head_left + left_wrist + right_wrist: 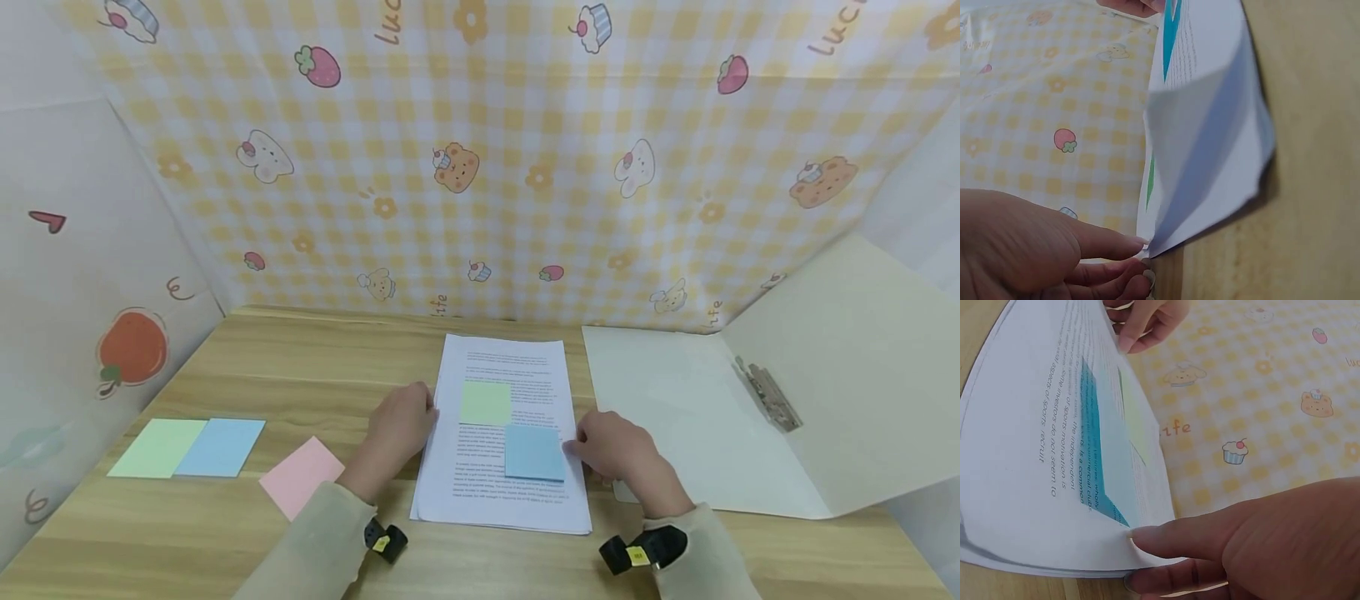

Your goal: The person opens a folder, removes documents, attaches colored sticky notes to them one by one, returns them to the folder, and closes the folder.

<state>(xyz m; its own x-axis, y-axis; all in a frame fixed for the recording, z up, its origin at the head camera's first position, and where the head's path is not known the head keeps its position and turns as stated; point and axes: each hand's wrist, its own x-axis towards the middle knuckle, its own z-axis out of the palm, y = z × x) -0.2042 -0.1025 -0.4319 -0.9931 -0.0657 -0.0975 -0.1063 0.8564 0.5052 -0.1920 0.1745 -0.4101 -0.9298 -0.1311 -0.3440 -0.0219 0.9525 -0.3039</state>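
Note:
A stack of printed paper lies on the wooden table, with a green sticky note and a blue sticky note on its top sheet. My left hand pinches the stack's left edge between thumb and fingers. At the right edge, my right hand holds the paper, thumb on top and fingers beneath, as the right wrist view shows. The sheets bow and spread a little in the left wrist view. From the right wrist, the blue note stands partly off the page.
Left on the table lie a green note, a blue note and a pink note. An opened white folder with a metal clip lies to the right. A patterned cloth hangs behind.

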